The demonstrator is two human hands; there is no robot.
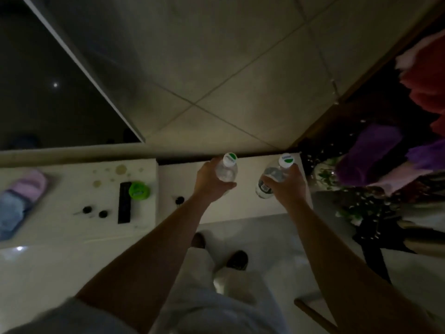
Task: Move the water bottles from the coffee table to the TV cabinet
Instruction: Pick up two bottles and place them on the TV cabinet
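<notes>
DIM ROOM, FROM ABOVE: A person stands at a low white surface (65, 196), prob. the TV cabinet given the dark screen (36, 80) above it, w/ a water bottle in each hand.

Far left lies a soft purple-and-blue item (19, 198), poss. a slipper. Next come small dark knobs (87, 209), a black remote (124, 202) and a green round tub (138, 189) just beside it.

Right of a seam in the top, the left hand (212, 183) is wrapped round the body of the left bottle (227, 168), cap up, near the back edge. The right hand (289, 186) grasps the right bottle (271, 178) the same way, close to the surface's right end. Whether either base touches the top can't be told; hands & gloom hide them.

Risks, as judged:
- **Back gap:** both bottles are near the dark gap behind the surface, so a release too far back could drop the left bottle out of reach.
- **Right corner:** the right bottle is nearest the corner. Set down off-centre, it could tip over the end into the flowers (361, 206) and purple plush (368, 150) crowding that side.
- **No spare hand:** letting go w/ both hands at once, in poor light, leaves neither hand free to catch a wobble.
</notes>
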